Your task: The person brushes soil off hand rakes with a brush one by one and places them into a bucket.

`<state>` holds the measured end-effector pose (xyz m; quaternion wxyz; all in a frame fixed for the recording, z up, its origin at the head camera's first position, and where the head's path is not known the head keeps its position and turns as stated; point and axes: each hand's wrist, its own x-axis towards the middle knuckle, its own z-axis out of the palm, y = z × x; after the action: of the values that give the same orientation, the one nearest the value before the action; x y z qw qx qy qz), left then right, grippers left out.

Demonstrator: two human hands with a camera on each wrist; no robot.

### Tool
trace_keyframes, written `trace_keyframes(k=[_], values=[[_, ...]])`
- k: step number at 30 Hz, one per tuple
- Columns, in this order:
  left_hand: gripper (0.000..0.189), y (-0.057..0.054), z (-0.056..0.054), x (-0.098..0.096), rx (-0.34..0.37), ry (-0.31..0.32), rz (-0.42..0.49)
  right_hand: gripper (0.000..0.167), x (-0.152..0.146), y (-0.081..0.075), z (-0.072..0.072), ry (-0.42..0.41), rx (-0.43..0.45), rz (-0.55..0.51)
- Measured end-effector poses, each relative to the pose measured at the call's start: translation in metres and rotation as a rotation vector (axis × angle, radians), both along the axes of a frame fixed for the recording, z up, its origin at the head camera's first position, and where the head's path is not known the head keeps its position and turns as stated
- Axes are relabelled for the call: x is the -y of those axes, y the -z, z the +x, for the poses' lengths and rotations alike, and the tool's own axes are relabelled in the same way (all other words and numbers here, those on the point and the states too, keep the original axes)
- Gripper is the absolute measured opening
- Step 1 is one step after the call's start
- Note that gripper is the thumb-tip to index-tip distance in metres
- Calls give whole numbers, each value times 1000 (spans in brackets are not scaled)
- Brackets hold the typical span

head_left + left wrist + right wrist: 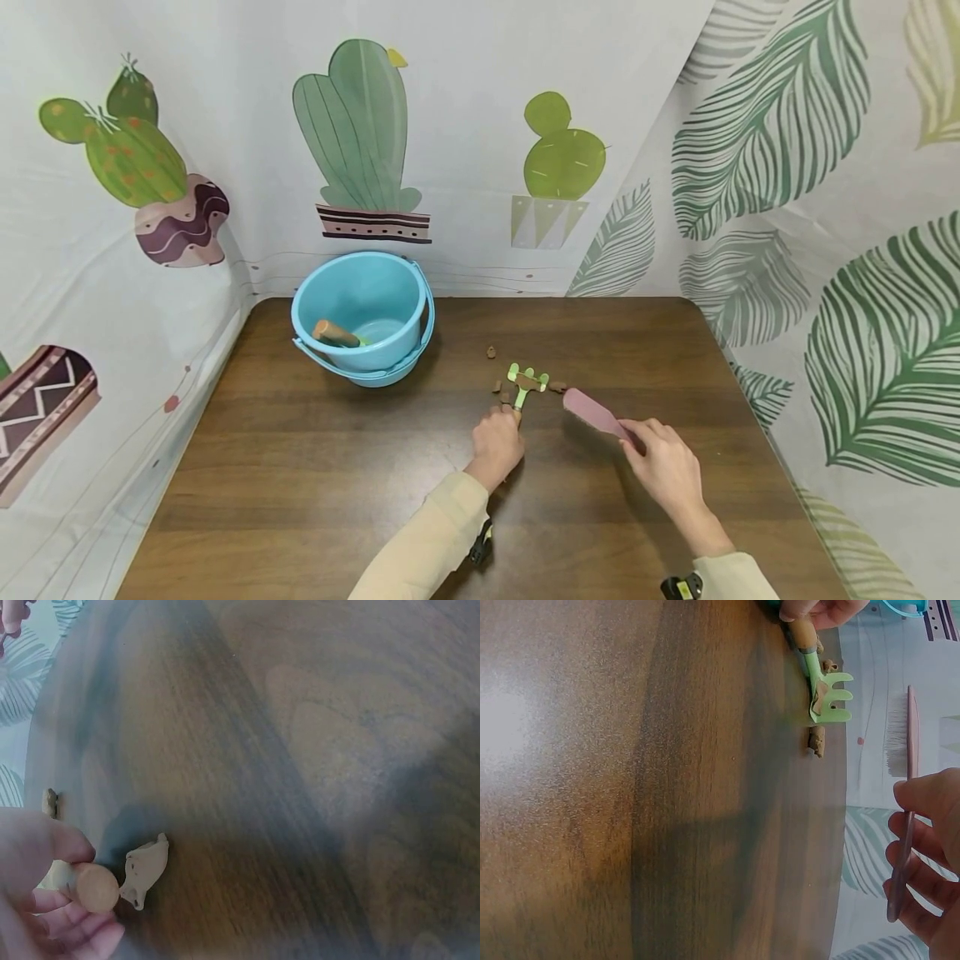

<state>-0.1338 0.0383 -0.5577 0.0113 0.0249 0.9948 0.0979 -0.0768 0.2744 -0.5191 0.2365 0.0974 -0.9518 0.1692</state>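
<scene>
My left hand [497, 443] grips the wooden handle [97, 888] of a small green hand rake [814, 666], low over the table. A brown lump lies across the rake's tines in the head view. My right hand [667, 467] holds a pink brush [592, 412] by its thin handle, to the right of the rake. Pale bristles [897, 739] show along one side of it in the right wrist view. Small brown lumps lie around the rake, one [557, 387] between the tines and the brush tip. The left wrist view shows a larger lump [146, 870] beside the handle's end.
A light blue bucket [360, 362] stands at the back left of the brown wooden table [315, 467], its handle hanging down. Inside leans a tool with a wooden handle [334, 333]. Another brown lump [491, 352] lies farther back. Patterned cloth [480, 150] hangs behind and beside the table.
</scene>
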Motion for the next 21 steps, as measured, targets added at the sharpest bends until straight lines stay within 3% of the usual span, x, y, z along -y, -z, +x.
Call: trace_keyframes(k=[13, 21], values=[[32, -7, -8, 11, 61, -78, -52, 29, 0, 2, 4, 9, 18, -3], [25, -5, -12, 15, 56, -101, -26, 29, -1, 3, 6, 14, 14, -7]])
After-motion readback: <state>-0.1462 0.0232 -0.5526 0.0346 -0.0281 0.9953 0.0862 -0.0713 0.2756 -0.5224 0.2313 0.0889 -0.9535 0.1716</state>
